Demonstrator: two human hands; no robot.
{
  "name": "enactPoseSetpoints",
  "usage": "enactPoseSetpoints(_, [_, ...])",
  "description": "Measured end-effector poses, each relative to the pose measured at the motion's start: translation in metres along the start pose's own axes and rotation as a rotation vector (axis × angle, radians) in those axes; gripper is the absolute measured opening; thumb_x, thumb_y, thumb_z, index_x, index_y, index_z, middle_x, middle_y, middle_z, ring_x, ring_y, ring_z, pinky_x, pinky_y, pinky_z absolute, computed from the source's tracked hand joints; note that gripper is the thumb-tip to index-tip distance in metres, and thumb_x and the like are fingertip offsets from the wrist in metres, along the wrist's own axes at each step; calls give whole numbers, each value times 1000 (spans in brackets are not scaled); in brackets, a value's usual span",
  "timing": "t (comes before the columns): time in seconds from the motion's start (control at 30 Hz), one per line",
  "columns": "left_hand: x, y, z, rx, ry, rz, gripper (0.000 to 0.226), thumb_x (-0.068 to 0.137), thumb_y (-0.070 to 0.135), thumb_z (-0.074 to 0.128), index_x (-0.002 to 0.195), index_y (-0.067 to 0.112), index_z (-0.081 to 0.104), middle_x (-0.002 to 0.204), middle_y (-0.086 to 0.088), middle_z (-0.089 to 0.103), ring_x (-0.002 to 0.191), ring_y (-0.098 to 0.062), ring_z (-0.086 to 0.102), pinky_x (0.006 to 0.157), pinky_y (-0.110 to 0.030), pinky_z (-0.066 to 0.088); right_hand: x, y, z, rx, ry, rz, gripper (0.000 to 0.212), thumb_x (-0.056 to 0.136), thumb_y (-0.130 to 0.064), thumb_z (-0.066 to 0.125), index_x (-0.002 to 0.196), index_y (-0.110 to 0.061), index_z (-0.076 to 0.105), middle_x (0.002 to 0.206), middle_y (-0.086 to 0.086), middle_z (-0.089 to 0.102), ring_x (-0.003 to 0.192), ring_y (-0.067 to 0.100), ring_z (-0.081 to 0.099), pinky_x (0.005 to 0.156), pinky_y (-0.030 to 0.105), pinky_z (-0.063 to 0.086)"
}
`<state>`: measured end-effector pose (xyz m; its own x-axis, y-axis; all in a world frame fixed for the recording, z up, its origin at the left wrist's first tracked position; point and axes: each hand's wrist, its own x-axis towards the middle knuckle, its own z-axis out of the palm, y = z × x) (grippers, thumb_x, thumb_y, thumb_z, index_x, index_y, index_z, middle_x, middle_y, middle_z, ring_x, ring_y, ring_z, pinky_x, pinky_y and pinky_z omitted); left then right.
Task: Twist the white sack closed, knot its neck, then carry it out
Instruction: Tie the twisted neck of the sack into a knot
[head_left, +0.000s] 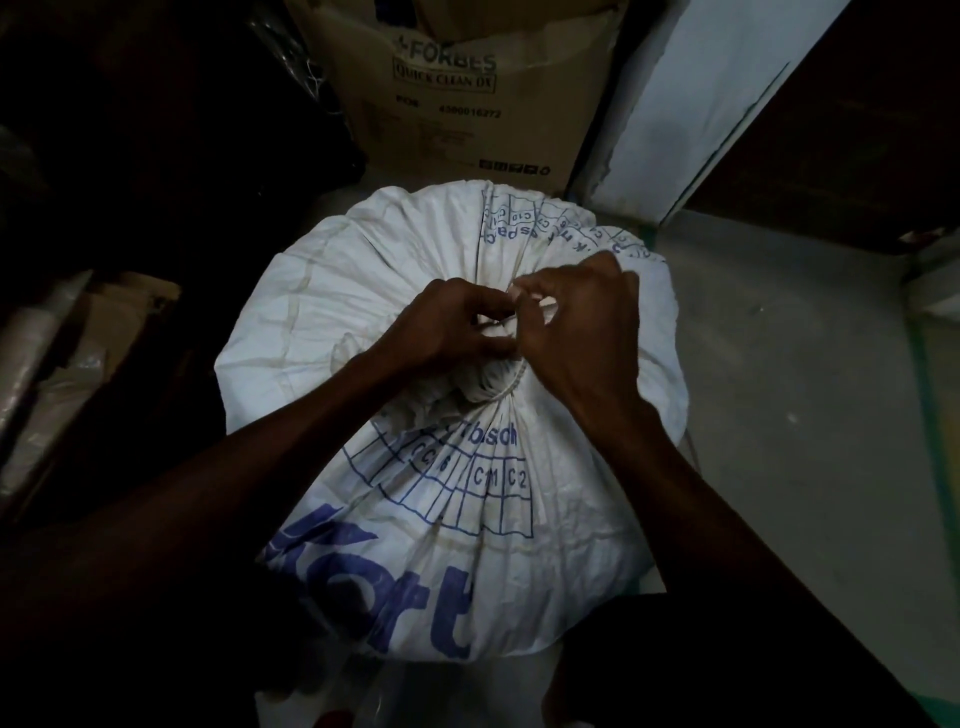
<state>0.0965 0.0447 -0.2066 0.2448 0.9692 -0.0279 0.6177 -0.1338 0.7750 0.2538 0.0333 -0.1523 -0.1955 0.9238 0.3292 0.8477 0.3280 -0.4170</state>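
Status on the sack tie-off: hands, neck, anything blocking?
Left hand and right hand both pinching at the gathered neck. White sack bunched closed, on the floor. Cardboard box close behind.

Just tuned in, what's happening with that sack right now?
A person is tying the white sack shut. Both hands work at its gathered neck, left hand and right hand each keeping a grip on the cord or fabric there. The sack sits on the floor in front of a cardboard box, not yet carried out.

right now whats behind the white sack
A cardboard box stands right behind the sack, printed FORBES QUICK CLEAN DX. The sack hides the box's foot; to its left all is too dark to tell.
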Motion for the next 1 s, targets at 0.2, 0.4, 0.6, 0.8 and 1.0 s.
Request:
enactPoseSetpoints(0.2, [0, -1, -2, -29, -22, 18, 43, 79, 32, 80, 120, 23, 71, 109, 7, 73, 87, 17, 60, 72, 1, 39, -47, -6, 16, 319, 11, 223, 19, 77, -12, 70, 92, -19, 79, 86, -1, 76, 80, 16, 67, 78, 32, 54])
enactPoseSetpoints(0.4, [-5, -1, -9, -103, -93, 30, 40, 84, 26, 77, 123, 25, 70, 116, 8, 73, 103, -1, 67, 86, -15, 51, -54, 7, 21, 667, -97, 507, 17, 75, -4, 74, 84, -17, 77, 79, -1, 76, 76, 12, 72, 78, 30, 57])
enactPoseSetpoints(0.6, [-5, -1, -9, -262, -37, -31, 23, 89, 31, 71, 109, 21, 77, 103, 7, 77, 102, -5, 69, 95, -28, 53, -57, 3, 23, 553, -90, 388, 17, 75, -1, 74, 82, -17, 75, 77, -9, 74, 73, 3, 70, 76, 27, 57])
enactPoseSetpoints(0.8, [-1, -2, -11, -217, -52, 6, 26, 83, 25, 78, 108, 17, 77, 101, 6, 76, 87, 3, 67, 80, -11, 49, -60, 4, 22, 552, -90, 344, 15, 79, -6, 75, 90, -16, 73, 75, -10, 71, 71, 0, 67, 69, 18, 53])
enactPoseSetpoints(1.0, [-1, -1, -4, -176, -43, 40, 23, 82, 26, 78, 104, 18, 76, 96, 7, 74, 75, 5, 61, 73, -25, 50, -63, 8, 23, 581, -71, 568, 15, 75, -29, 68, 87, -25, 59, 73, -2, 74, 65, 14, 71, 67, 45, 59])
